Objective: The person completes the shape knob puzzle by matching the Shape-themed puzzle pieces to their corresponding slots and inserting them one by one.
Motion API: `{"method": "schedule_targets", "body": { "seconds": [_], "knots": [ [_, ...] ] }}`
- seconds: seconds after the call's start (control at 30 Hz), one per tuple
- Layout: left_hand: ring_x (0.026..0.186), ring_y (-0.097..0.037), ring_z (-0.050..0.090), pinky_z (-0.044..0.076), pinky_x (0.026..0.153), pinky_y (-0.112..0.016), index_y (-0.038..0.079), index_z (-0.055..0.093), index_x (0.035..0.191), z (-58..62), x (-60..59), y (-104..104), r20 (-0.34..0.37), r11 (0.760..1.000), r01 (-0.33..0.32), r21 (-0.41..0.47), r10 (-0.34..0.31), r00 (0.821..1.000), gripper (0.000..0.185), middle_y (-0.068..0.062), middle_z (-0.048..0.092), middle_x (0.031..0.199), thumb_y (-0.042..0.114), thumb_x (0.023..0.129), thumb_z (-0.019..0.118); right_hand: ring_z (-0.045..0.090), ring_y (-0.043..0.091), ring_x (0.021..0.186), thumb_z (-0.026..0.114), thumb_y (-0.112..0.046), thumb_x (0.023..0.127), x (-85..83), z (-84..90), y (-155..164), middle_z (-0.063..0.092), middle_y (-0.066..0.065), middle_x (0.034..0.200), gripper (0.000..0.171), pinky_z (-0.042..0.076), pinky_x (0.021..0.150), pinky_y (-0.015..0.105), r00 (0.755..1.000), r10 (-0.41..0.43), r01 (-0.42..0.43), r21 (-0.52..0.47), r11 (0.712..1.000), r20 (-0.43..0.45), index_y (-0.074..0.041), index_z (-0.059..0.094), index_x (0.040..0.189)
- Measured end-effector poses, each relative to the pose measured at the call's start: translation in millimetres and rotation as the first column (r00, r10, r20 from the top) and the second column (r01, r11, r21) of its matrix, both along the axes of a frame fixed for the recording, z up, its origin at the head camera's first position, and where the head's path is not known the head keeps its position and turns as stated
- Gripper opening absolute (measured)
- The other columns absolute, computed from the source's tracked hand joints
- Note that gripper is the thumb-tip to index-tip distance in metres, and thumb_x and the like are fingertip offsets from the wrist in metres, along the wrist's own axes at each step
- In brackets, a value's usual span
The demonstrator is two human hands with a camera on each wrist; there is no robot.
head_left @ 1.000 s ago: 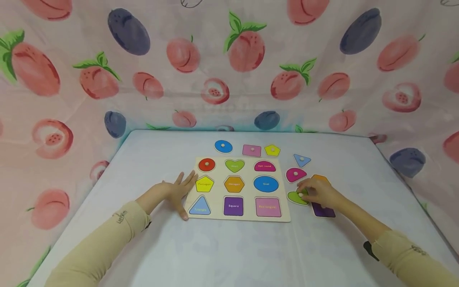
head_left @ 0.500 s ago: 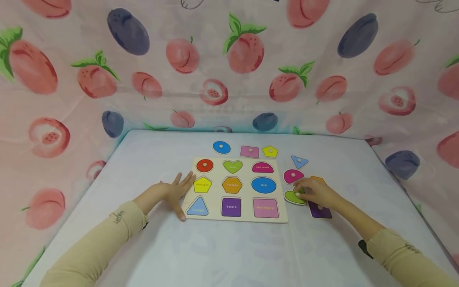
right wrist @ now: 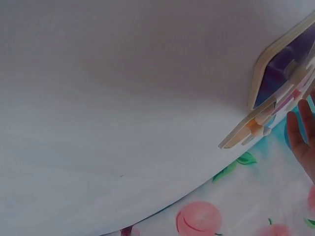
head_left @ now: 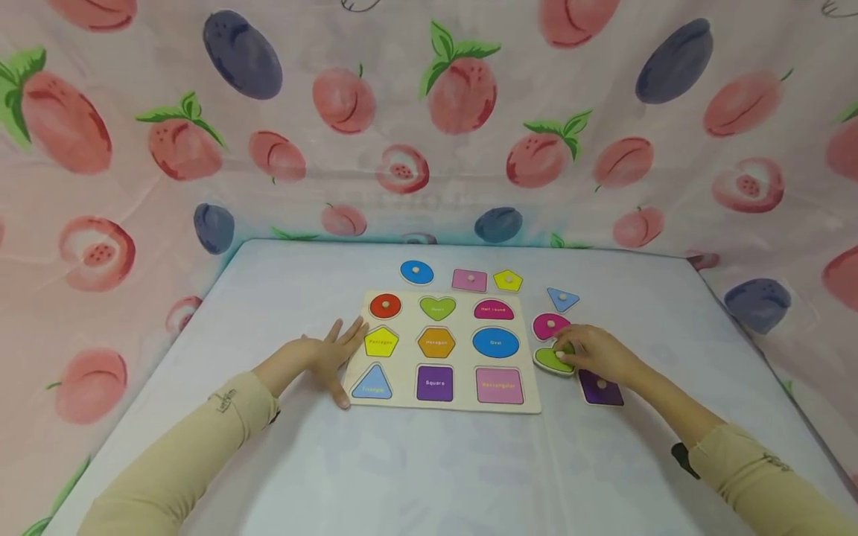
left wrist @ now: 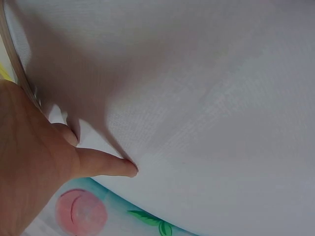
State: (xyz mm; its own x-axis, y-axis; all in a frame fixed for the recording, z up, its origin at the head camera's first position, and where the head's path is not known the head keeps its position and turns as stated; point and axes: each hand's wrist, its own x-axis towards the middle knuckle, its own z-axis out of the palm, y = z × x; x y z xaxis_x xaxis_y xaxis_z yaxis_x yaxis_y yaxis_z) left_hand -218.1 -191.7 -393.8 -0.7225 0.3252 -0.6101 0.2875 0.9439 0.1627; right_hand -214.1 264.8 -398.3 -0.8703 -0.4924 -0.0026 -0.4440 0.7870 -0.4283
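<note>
A pale puzzle board (head_left: 404,376) with labelled coloured shapes lies flat on the table; a red circle piece (head_left: 385,306) sits in its top left spot. My left hand (head_left: 327,362) rests along the board's left edge with fingers and thumb spread. Just beyond the right edge, my right hand (head_left: 601,356) pinches the small knob of a green heart piece (head_left: 549,359), its own fingers covering part of the heart. Beneath and beside that hand lies a purple square piece (head_left: 601,388). An orange piece (right wrist: 248,131) shows in the right wrist view, hidden by the hand in the head view.
Behind the board lie a blue oval piece (head_left: 416,272), a pink rectangle piece (head_left: 461,281) and a yellow pentagon piece (head_left: 507,281). To the right are a light blue triangle piece (head_left: 562,301) and a magenta half-round piece (head_left: 546,327). Fruit-print cloth (head_left: 402,97) rises behind the table.
My right hand has shifted slightly back and left with the green heart, which looks a little raised. The hand now covers the orange piece in the head view. My left hand stays put.
</note>
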Motion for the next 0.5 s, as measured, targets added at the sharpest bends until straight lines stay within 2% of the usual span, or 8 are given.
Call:
{"method": "schedule_targets", "body": {
  "seconds": [0.33, 0.5],
  "knots": [
    [0.143, -0.042, -0.016, 0.008, 0.094, -0.083, 0.014, -0.011, 0.151, 0.9, 1.6, -2.0, 0.004, 1.000, -0.015, 0.004, 0.015, 1.000, 0.138, -0.009, -0.022, 0.157, 0.054, 0.058, 0.083, 0.055, 0.042, 0.113, 0.068, -0.008, 0.085, -3.6, 6.2, -8.8, 0.066, 0.019, 0.115, 0.010, 0.042, 0.097, 0.059, 0.999, -0.016, 0.014, -0.050, 0.999, -0.043, -0.006, 0.069, 0.095],
    [0.143, -0.042, -0.016, 0.007, 0.094, -0.082, 0.014, -0.011, 0.151, 2.3, 2.2, -0.8, 0.006, 1.000, -0.016, 0.006, 0.016, 1.000, 0.138, -0.008, -0.023, 0.157, 0.054, 0.058, 0.083, 0.059, 0.037, 0.105, 0.068, -0.008, 0.085, -3.7, 10.8, -18.2, 0.068, 0.015, 0.106, 0.012, 0.047, 0.091, 0.057, 0.998, -0.036, 0.033, -0.070, 0.997, -0.049, -0.006, 0.069, 0.097]
  ]
}}
